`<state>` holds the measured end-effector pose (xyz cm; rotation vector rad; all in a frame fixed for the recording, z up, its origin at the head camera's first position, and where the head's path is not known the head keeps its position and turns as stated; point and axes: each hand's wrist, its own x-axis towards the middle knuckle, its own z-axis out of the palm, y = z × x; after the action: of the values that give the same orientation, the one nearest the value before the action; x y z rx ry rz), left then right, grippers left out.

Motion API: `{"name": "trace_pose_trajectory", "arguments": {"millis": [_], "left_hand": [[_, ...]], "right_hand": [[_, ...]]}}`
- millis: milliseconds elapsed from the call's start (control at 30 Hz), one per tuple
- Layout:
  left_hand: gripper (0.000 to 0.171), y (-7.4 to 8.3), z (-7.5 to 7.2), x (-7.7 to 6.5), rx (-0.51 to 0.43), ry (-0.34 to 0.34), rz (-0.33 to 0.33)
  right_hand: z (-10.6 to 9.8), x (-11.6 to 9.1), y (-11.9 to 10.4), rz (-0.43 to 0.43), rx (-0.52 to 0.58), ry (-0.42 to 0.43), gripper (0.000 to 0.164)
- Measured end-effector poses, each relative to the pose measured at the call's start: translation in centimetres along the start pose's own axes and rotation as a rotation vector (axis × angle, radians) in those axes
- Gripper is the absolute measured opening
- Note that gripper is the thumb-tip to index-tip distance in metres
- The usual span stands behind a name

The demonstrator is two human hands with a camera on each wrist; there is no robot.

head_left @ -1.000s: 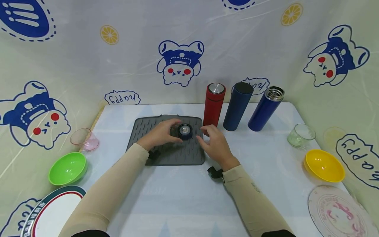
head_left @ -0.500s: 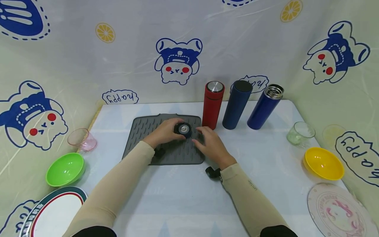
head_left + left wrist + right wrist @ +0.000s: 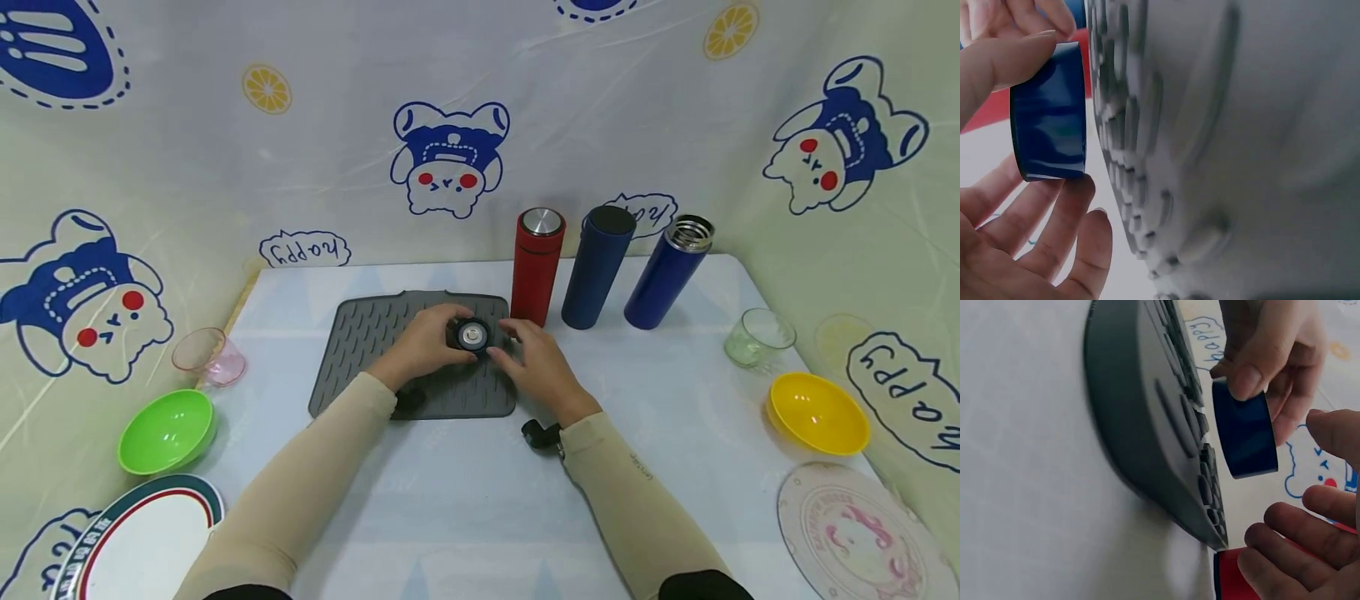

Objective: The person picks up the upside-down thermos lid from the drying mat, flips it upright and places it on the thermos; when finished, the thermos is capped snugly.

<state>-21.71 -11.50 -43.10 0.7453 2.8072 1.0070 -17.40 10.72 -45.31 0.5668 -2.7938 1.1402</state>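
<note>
My left hand (image 3: 427,340) pinches a dark blue bottle lid (image 3: 473,335) between thumb and fingers, above the grey ribbed mat (image 3: 367,333). The lid's round underside with a pale ring faces up. In the left wrist view the thumb lies along the top of the glossy lid (image 3: 1054,119), with fingertips under its lower edge. My right hand (image 3: 543,367) is just to the right of the lid, fingers spread and slightly bent, thumb tip near the rim. The right wrist view shows a gap between the right fingers (image 3: 1285,550) and the lid.
Behind the mat's right side stand a red bottle (image 3: 536,275), a navy bottle (image 3: 596,271) and a blue lidless bottle (image 3: 666,279). At left are a pink glass (image 3: 225,362), a green bowl (image 3: 167,433) and a plate (image 3: 150,542); at right, a green glass (image 3: 750,346), a yellow bowl (image 3: 817,417) and another plate (image 3: 862,533).
My left fingers have closed in on the lid, which has tilted and shifted a little. The right hand has stayed near it, its thumb now closer to the rim.
</note>
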Motion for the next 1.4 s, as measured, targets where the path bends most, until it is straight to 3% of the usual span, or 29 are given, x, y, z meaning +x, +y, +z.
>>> {"name": "trace_pose_trajectory", "arguments": {"millis": [200,367,633,833,933,1033,1200,1400], "left_hand": [[0.067,1.8,0.2,-1.1,0.013,-0.004,0.047],[0.066,3.1,0.0,-1.6,0.051,0.020,0.104],[0.065,3.8,-0.3,-2.4,0.079,0.065,0.138],[0.080,3.9,0.1,-2.8,0.037,0.100,0.121],[0.089,3.8,0.4,-2.9,-0.079,0.082,0.055],[0.092,3.7,0.5,-2.9,-0.284,0.050,-0.038],[0.077,3.4,0.8,-2.7,-0.616,-0.049,-0.189],[0.064,3.4,1.4,-2.4,-0.917,-0.154,-0.195]], "right_hand": [[-0.3,0.0,-0.1,-0.008,0.077,-0.014,0.062],[-0.6,-0.1,-0.5,-0.045,0.216,-0.021,0.058],[-1.0,-0.3,-0.7,0.029,0.396,-0.063,0.042],[-1.5,-0.2,-0.5,0.056,0.492,-0.022,0.040],[-1.7,-0.2,-0.4,0.037,0.494,0.012,0.040],[-2.2,-0.3,-0.8,-0.005,0.512,0.056,0.040],[-3.7,-0.9,-2.6,-0.092,0.562,0.106,0.039],[-4.1,-1.0,-3.3,-0.209,0.570,0.103,0.039]]}}
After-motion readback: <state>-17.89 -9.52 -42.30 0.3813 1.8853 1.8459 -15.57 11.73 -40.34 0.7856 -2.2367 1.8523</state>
